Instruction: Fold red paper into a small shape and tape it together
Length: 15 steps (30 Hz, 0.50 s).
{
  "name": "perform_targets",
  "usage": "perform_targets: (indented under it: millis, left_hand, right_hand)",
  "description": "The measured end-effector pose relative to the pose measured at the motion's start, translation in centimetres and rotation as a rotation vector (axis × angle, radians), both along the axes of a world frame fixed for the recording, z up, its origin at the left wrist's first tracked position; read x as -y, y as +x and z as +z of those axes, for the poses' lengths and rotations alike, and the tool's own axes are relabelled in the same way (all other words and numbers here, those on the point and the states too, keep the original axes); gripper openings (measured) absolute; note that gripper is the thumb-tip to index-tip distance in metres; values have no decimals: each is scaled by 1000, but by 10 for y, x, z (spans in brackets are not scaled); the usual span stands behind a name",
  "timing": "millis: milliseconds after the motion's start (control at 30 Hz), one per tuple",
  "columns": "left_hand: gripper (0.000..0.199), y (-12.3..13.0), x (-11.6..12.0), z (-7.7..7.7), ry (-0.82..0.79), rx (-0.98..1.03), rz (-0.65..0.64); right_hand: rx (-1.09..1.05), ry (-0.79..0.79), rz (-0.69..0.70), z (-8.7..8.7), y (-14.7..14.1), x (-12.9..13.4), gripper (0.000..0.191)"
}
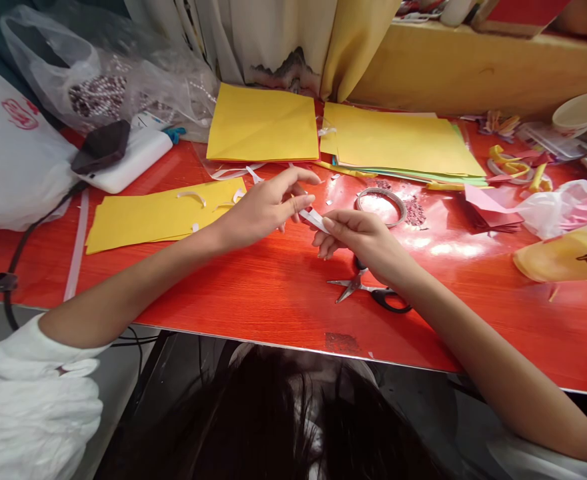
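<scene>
A small folded strip of white paper (314,219) is held above the red table between my two hands. My right hand (361,241) pinches its right end between thumb and fingers. At the strip's other end, the thumb and a bent finger of my left hand (268,205) close on it, with the index finger raised. Beneath my right hand lie scissors (352,285) with black handles, blades parted, partly covered by the hand. A ring-shaped roll of tape (401,208) rests just beyond. Long yellow paper strips (138,217) with white scraps on them lie behind my left forearm.
Two stacks of yellow paper (263,123) and mixed coloured sheets (403,143) lie at the back of the red table (213,297). A phone (104,143) sits on a white box (136,160) at left, near plastic bags. A yellowish cup (563,253) and pink papers (493,200) are at right.
</scene>
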<state>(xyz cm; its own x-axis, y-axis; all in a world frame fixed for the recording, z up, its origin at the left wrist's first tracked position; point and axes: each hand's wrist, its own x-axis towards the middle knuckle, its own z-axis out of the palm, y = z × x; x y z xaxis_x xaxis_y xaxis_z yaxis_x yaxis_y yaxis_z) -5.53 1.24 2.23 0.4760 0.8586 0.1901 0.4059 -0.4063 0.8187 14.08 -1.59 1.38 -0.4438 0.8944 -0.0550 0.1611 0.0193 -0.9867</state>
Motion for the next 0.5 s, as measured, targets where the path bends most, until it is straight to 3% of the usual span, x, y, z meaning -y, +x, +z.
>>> perform_targets:
  millis: [100, 200, 500]
  left_hand:
    - [18, -4, -1, 6, 184, 0, 79]
    - [12, -6, 0, 11, 259, -28, 30]
    - [9, 0, 4, 8, 122, -29, -88]
  right_hand:
    - [-19, -31, -69, 3, 0, 0, 17]
    - [-45, -46, -117, 4, 1, -1, 14]
    - [-147, -167, -94, 4, 3, -2, 11]
